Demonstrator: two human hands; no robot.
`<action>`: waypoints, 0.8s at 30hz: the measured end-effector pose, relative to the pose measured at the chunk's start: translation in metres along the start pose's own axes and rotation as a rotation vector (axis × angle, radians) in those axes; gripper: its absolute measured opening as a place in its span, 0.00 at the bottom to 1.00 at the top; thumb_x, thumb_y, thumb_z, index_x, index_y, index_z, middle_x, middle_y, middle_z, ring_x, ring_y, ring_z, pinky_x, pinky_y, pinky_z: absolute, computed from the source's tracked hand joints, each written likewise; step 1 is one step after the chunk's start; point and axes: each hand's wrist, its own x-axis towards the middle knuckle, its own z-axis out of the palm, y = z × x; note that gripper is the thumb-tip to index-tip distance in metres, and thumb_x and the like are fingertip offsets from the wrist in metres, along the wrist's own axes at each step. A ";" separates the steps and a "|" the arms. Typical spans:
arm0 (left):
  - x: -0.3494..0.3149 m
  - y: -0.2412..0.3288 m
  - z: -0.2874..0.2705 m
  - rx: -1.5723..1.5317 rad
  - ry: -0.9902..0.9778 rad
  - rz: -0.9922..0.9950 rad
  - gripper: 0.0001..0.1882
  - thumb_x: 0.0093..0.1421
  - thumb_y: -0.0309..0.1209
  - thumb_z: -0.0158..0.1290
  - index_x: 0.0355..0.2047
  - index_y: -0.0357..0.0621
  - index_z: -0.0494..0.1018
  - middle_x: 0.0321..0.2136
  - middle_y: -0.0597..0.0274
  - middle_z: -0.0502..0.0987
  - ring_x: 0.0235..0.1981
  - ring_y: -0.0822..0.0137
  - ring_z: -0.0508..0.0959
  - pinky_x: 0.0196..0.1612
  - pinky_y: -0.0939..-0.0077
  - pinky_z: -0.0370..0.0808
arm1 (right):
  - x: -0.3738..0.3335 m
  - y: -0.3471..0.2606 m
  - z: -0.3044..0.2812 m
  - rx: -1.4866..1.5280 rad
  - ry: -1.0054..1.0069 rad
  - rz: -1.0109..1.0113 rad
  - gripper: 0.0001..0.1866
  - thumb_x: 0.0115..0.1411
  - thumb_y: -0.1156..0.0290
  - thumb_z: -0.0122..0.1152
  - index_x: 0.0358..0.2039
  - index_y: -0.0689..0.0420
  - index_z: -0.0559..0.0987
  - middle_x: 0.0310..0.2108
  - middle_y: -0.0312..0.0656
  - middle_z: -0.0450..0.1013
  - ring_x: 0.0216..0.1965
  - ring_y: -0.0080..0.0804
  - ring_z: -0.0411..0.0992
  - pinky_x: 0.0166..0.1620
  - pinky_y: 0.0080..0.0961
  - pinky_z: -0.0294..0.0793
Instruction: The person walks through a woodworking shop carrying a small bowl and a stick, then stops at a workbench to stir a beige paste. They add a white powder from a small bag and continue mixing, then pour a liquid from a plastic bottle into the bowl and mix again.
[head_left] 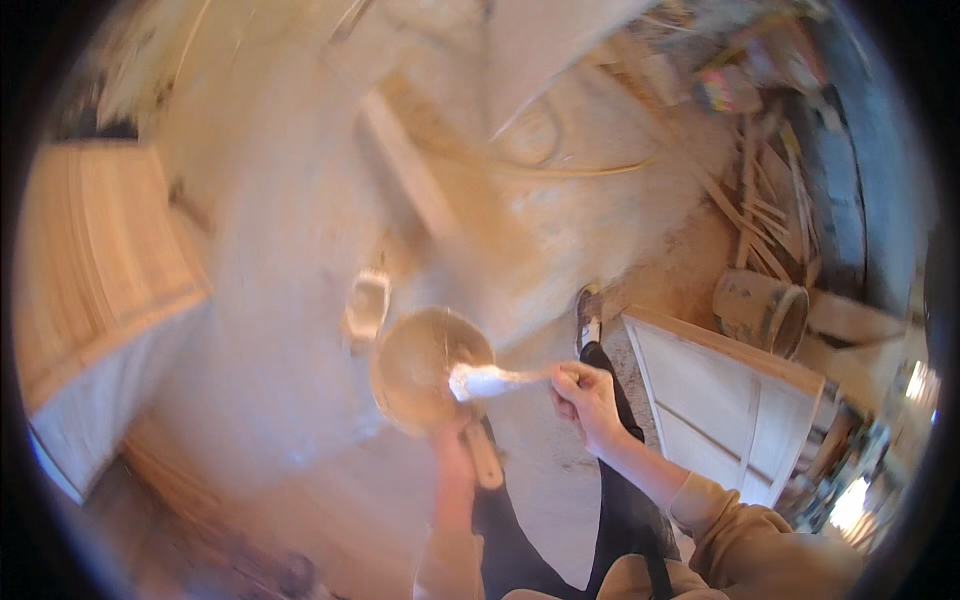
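Observation:
A round tan pan (428, 368) is in front of me, low and left of centre, blurred by motion. A short wooden-looking handle (485, 458) sticks out toward me from its near side. My left hand (453, 450) is closed at that near side, where handle and rim meet; its fingers are partly hidden. My right hand (588, 402) pinches the thin end of a spatula-like tool (488, 381) with a wide white-coated end. That white end is over the right part of the pan; whether it touches the pan I cannot tell.
A wooden panel-topped piece (110, 260) stands at left. A small pale container (368, 305) is on the floor beyond the pan. Farther off are a wooden beam (410, 165) and a yellow hose (590, 172). To the right, a framed white panel (720, 390) leans near a bucket (762, 312) and wood scraps (755, 205).

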 end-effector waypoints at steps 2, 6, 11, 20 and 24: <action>-0.034 0.003 0.030 0.097 -0.046 -0.032 0.23 0.54 0.16 0.57 0.52 0.40 0.70 0.44 0.58 0.75 0.45 0.60 0.77 0.46 0.64 0.77 | -0.030 -0.025 -0.018 0.065 0.074 -0.038 0.07 0.65 0.70 0.62 0.38 0.60 0.80 0.20 0.28 0.65 0.18 0.12 0.57 0.20 0.13 0.52; -0.079 -0.018 0.079 0.243 -0.220 0.077 0.23 0.54 0.15 0.56 0.52 0.37 0.70 0.43 0.56 0.77 0.44 0.58 0.78 0.44 0.61 0.79 | -0.090 -0.078 -0.068 0.349 0.098 -0.130 0.09 0.65 0.69 0.62 0.39 0.61 0.79 0.20 0.30 0.66 0.18 0.12 0.56 0.20 0.13 0.52; -0.117 -0.062 0.169 0.494 -0.351 0.067 0.20 0.56 0.19 0.57 0.51 0.34 0.72 0.42 0.56 0.78 0.42 0.60 0.79 0.43 0.63 0.79 | -0.143 -0.151 -0.153 0.622 0.206 -0.312 0.09 0.65 0.70 0.61 0.39 0.63 0.79 0.20 0.32 0.67 0.16 0.13 0.56 0.18 0.13 0.51; -0.216 -0.151 0.386 0.767 -0.466 -0.121 0.16 0.58 0.19 0.58 0.47 0.40 0.73 0.39 0.58 0.79 0.39 0.62 0.79 0.44 0.65 0.79 | -0.206 -0.277 -0.310 0.969 0.353 -0.484 0.07 0.65 0.70 0.61 0.34 0.61 0.80 0.20 0.36 0.71 0.14 0.14 0.57 0.16 0.13 0.52; -0.243 -0.171 0.455 0.888 -0.619 -0.092 0.14 0.59 0.20 0.57 0.47 0.40 0.73 0.38 0.59 0.79 0.39 0.63 0.79 0.43 0.65 0.79 | -0.211 -0.324 -0.352 1.091 0.365 -0.517 0.08 0.65 0.68 0.61 0.33 0.59 0.80 0.20 0.36 0.71 0.13 0.14 0.57 0.16 0.13 0.53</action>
